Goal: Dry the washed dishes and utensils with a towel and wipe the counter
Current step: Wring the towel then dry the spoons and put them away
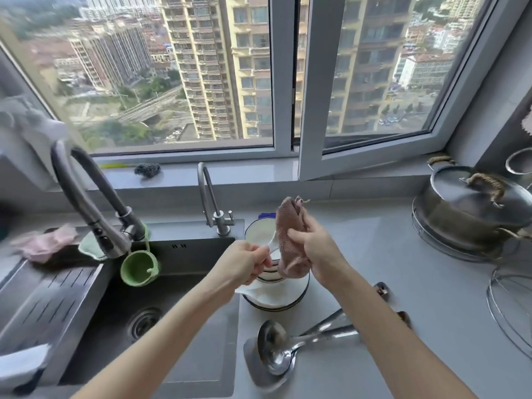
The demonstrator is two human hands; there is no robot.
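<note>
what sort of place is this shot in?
A home kitchen, probably in a high-rise flat: a steel sink with a pull-down faucet, a lidded pot on the counter, washed bowls stacked beside the sink, and tower blocks outside.

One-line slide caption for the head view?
Left hand holds a white spoon, right hand wraps a pink towel round it, above stacked bowls.

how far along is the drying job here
Done: unclear; the stacked bowls can't be judged dry. In hand: the left hand pinches a white spoon while the right hand grips the brown towel around its far end. Left, probably: the metal ladle lying by the sink, then wiping the counter.
</note>
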